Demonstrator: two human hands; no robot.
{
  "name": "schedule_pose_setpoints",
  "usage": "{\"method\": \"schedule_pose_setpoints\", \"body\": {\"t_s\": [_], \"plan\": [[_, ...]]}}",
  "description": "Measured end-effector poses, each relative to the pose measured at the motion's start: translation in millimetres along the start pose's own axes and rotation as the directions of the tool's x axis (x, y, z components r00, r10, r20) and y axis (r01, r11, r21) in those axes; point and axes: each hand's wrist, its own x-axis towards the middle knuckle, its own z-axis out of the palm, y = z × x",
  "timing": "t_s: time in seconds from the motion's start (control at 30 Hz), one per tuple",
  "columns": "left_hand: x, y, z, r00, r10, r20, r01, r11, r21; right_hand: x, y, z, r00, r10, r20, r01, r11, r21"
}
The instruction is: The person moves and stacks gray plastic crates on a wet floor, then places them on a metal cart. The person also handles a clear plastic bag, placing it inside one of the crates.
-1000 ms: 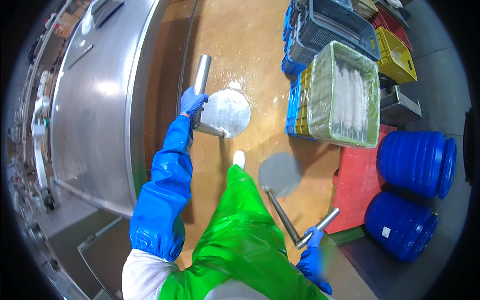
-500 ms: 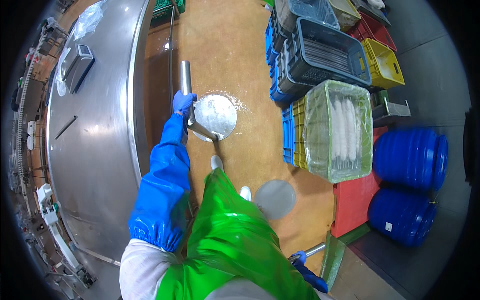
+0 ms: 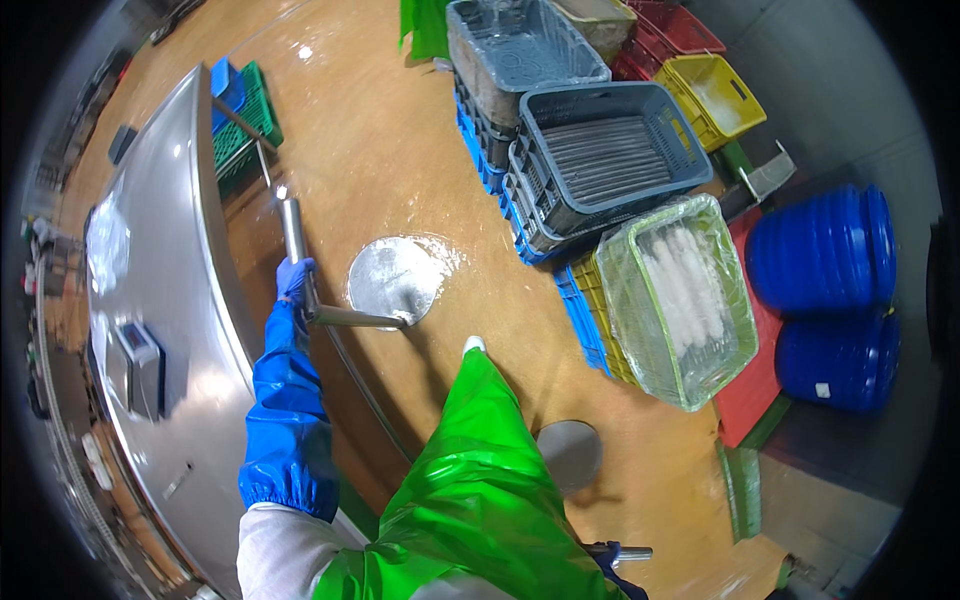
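Observation:
My left hand (image 3: 294,280), in a blue glove, is wrapped round a thick metal tube (image 3: 292,225). From that tube a metal pole (image 3: 355,318) runs to a shiny round plate (image 3: 385,275) low over the floor; whether the plate touches the floor I cannot tell. My right hand (image 3: 604,558), partly hidden by my green apron (image 3: 475,430), is closed on a second metal tube (image 3: 633,553). A duller round plate (image 3: 569,457) lies near it; the link between that plate and the second tube is hidden.
Along the left runs a steel table (image 3: 190,370) bearing a scale (image 3: 140,365). Stacked crates (image 3: 615,205) and a plastic-lined green crate (image 3: 690,385) stand at right, before blue barrels (image 3: 820,250). Far left is a green basket (image 3: 262,105); at the top, someone's green apron (image 3: 428,30).
The view has turned, and the crates and table slant differently. My left hand with its tube is further left and lower. Both hands keep their hold. A blue bin has come into view at far left.

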Motion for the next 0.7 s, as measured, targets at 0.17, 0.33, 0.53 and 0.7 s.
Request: {"method": "schedule_pose_setpoints", "body": {"t_s": [0.17, 0.33, 0.53, 0.7], "plan": [[113.0, 34.5, -28.7, 1.000, 0.009, 0.022, -0.011, 0.994, 0.108, -31.8, 63.1, 42.7, 0.978, 0.182, -0.098, -0.154, 0.959, 0.236], [218.2, 57.1, -52.6, 1.000, -0.007, 0.026, 0.006, 0.999, 0.050, -62.6, 87.2, 119.6, 0.961, 0.258, -0.099, -0.205, 0.907, 0.367], [307.7, 124.7, -38.0, 0.997, 0.017, 0.078, -0.021, 0.998, 0.060, -137.9, 98.1, 247.9, 0.977, 0.179, -0.118, -0.131, 0.934, 0.332], [404.9, 166.8, -52.0, 0.995, 0.013, 0.097, -0.017, 0.999, 0.047, -192.3, 109.3, 357.5, 0.987, 0.131, -0.089, -0.102, 0.957, 0.273]]}}
